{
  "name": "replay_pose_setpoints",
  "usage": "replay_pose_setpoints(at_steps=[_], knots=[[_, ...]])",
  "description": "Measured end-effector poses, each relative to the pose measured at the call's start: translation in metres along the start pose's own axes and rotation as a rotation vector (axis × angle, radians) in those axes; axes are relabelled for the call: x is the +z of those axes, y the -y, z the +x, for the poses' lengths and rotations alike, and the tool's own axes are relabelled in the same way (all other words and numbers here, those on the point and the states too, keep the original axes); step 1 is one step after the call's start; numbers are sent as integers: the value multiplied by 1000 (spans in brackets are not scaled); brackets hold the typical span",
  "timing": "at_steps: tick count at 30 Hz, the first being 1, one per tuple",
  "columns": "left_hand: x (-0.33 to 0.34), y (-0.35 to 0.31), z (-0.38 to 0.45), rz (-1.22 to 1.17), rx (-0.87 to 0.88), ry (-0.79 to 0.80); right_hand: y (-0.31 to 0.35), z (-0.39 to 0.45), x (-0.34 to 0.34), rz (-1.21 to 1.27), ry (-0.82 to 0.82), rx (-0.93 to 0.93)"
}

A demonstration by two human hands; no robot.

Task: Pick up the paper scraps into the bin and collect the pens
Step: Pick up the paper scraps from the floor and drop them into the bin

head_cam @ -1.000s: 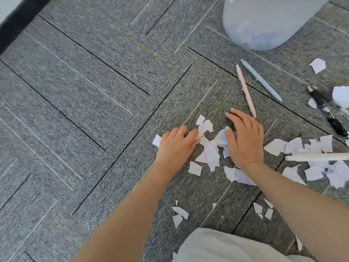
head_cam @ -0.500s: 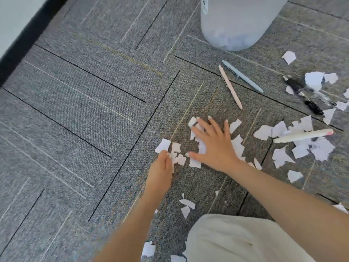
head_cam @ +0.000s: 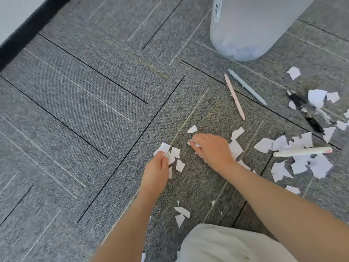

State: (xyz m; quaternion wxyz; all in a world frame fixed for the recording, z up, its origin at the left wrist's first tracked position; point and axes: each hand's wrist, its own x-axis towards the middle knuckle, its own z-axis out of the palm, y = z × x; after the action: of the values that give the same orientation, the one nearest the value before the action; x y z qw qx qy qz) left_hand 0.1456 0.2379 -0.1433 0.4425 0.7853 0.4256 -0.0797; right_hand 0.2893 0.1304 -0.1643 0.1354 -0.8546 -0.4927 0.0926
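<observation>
Both hands low on the grey carpet (head_cam: 94, 110), centre frame. Left hand (head_cam: 155, 172) has its grip curled round paper scraps (head_cam: 171, 154); right hand (head_cam: 212, 149) is curled, pinching scraps too. Pink pen (head_cam: 234, 96) and blue-grey pen (head_cam: 247, 86) lie upper right, long axes running down-right. White pen (head_cam: 302, 151) lies near-horizontal at right. Bin (head_cam: 251, 25) stands at top.

Both forearms are bare, with no sleeves showing. The left hand (head_cam: 156, 167) has pale mint-painted nails. Light beige trousers (head_cam: 226, 244) cover the knee.
</observation>
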Motion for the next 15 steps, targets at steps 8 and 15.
replay_pose_setpoints(at_steps=[8, 15], knots=[[-15, -32, -7, -70, -171, 156, 2, 5, -81, 895, -155, 729], [-79, -215, 12, -707, -69, 159, -19, 67, -253, 1308, -535, 754]])
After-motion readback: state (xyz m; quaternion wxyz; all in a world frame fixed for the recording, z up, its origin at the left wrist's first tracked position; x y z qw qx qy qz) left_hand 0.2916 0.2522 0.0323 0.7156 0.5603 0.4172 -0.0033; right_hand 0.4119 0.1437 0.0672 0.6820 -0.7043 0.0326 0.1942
